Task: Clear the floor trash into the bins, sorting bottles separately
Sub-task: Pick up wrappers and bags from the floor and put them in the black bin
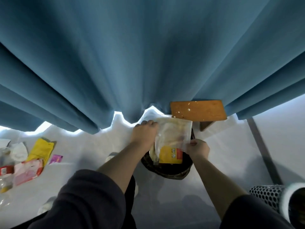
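I hold a clear plastic food pouch [173, 134] with a yellow and red label over a dark round bin [166, 171] on the floor. My left hand [145, 134] grips the pouch's left edge and my right hand [197, 148] pinches its lower right corner. On the floor at the far left lies more trash: a yellow packet [41, 150], a pink and red wrapper [28, 171], a small magenta sachet [56, 159], crumpled white paper [18, 150] and clear plastic bottles [5, 184].
A blue curtain [132, 63] hangs across the back, just behind the bin. A brown wooden stool [198, 111] stands right of the curtain gap. A white mesh bin [270, 197] lies at the lower right, beside a grey floor strip [262, 149].
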Available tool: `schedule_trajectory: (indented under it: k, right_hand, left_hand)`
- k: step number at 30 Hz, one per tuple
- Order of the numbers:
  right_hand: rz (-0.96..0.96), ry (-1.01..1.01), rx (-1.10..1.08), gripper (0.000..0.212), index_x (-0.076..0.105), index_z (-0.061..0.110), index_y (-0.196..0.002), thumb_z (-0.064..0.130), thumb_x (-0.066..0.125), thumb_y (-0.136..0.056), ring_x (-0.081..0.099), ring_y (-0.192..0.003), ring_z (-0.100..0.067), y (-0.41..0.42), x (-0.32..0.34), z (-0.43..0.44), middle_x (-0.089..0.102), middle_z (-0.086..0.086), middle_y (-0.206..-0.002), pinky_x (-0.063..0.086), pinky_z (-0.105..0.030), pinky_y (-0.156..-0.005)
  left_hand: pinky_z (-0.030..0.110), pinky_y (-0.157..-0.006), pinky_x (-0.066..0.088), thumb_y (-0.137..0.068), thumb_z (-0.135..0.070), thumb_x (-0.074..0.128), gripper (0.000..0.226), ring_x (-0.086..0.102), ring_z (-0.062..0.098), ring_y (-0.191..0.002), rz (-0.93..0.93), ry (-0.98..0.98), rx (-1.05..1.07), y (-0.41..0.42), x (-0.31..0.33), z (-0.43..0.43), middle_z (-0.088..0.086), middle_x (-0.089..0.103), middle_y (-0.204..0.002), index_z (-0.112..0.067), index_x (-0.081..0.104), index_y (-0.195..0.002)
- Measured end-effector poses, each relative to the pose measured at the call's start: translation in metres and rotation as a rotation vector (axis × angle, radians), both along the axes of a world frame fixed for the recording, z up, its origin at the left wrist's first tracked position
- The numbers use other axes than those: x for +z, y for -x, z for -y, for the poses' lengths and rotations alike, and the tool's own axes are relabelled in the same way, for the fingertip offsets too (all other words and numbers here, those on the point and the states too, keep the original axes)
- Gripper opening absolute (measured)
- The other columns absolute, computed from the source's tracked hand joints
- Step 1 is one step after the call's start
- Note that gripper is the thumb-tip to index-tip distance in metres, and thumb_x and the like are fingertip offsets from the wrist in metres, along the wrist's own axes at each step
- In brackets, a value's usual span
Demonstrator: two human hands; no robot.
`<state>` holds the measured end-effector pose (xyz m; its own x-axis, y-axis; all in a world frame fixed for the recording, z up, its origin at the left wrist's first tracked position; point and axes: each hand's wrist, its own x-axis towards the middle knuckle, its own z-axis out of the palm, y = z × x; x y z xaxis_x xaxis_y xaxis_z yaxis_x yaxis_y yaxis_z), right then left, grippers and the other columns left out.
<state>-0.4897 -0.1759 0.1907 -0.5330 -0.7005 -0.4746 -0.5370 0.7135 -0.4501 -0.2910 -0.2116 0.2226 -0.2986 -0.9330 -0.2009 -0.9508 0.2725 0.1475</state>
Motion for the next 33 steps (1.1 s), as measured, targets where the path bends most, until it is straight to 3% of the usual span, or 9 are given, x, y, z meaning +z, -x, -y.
schedule_trajectory:
  k: [5,8,11,14,17,21,26,30,33]
  right_hand:
    - [-0.009,-0.012,-0.039,0.016,0.068,0.011,-0.096,0.012,0.055,-0.086,0.052,-0.078,-0.021,0.012,-0.026,-0.004,0.068,-0.009,-0.095,0.043,-0.028,-0.068]
    - [-0.066,-0.114,0.098,0.028,0.062,0.013,-0.111,0.015,0.052,-0.085,0.06,-0.083,-0.026,0.018,-0.045,-0.009,0.068,-0.009,-0.098,0.05,-0.031,-0.067]
    - [-0.12,-0.199,0.281,0.053,0.036,0.016,-0.14,0.027,0.051,-0.091,0.062,-0.098,-0.031,0.022,-0.06,-0.009,0.063,-0.011,-0.114,0.053,-0.038,-0.077]
    - [-0.197,-0.194,0.541,0.062,0.008,0.022,-0.151,0.032,0.038,-0.098,0.052,-0.12,-0.031,0.023,-0.072,-0.006,0.037,-0.008,-0.146,0.047,-0.041,-0.09]
    - [-0.166,-0.308,0.85,0.074,-0.003,0.019,-0.152,0.02,0.044,-0.095,0.033,-0.137,-0.032,0.024,-0.095,-0.009,-0.003,-0.001,-0.159,0.041,-0.045,-0.104]
    - [-0.157,-0.439,1.02,0.078,-0.008,0.024,-0.152,0.018,0.045,-0.094,0.006,-0.147,-0.03,0.018,-0.12,-0.011,-0.021,-0.002,-0.158,0.034,-0.047,-0.111]
    - [-0.495,-0.531,1.222,0.072,-0.01,0.018,-0.152,0.04,0.034,-0.099,-0.019,-0.143,-0.038,0.014,-0.128,-0.006,-0.025,-0.015,-0.155,0.003,-0.051,-0.117]
    - [-0.532,-0.562,1.239,0.073,-0.012,0.019,-0.151,0.047,0.03,-0.098,-0.019,-0.144,-0.036,0.007,-0.132,0.001,-0.023,-0.014,-0.156,-0.003,-0.054,-0.115]
    - [-0.536,-0.513,1.17,0.078,-0.019,0.017,-0.149,0.047,0.031,-0.097,-0.014,-0.145,-0.036,-0.001,-0.119,0.004,-0.016,-0.015,-0.158,-0.002,-0.054,-0.117]
  left_hand:
    - [0.038,-0.074,0.054,-0.071,-0.004,0.067,0.047,0.062,0.032,-0.106,-0.025,-0.005,-0.055,0.025,-0.038,-0.007,0.011,0.063,-0.116,-0.008,0.061,-0.117]
    - [0.048,-0.113,0.024,-0.094,-0.021,0.047,0.067,0.015,0.033,-0.144,0.113,-0.274,-0.167,0.032,-0.059,-0.017,0.011,0.013,-0.158,-0.015,0.013,-0.151]
    - [0.057,-0.116,0.006,-0.094,-0.046,0.042,0.075,-0.001,0.032,-0.146,0.178,-0.469,-0.24,0.034,-0.079,-0.026,0.006,-0.004,-0.16,-0.021,0.0,-0.152]
    - [0.058,-0.115,-0.005,-0.088,-0.067,0.038,0.087,-0.007,0.033,-0.146,0.256,-0.599,-0.306,0.035,-0.098,-0.03,0.008,-0.009,-0.16,-0.024,-0.002,-0.153]
    - [0.057,-0.114,-0.011,-0.084,-0.074,0.031,0.089,-0.01,0.032,-0.146,0.303,-0.64,-0.341,0.039,-0.114,-0.03,0.01,-0.011,-0.159,-0.026,0.0,-0.153]
    - [0.055,-0.114,-0.012,-0.086,-0.074,0.024,0.085,-0.011,0.033,-0.146,0.351,-0.675,-0.375,0.043,-0.134,-0.028,0.011,-0.009,-0.159,-0.025,0.004,-0.152]
    - [0.052,-0.115,-0.012,-0.088,-0.072,0.023,0.081,-0.009,0.035,-0.146,0.43,-0.625,-0.505,0.033,-0.151,-0.016,0.013,-0.006,-0.159,-0.023,0.012,-0.152]
    - [0.053,-0.115,-0.012,-0.089,-0.072,0.022,0.082,-0.005,0.036,-0.146,0.443,-0.599,-0.565,0.03,-0.149,-0.008,0.015,-0.001,-0.159,-0.022,0.012,-0.152]
    - [0.056,-0.113,-0.015,-0.09,-0.068,0.024,0.077,0.007,0.033,-0.146,0.336,-0.503,-0.591,0.026,-0.135,-0.004,0.017,0.02,-0.156,-0.02,0.024,-0.15]
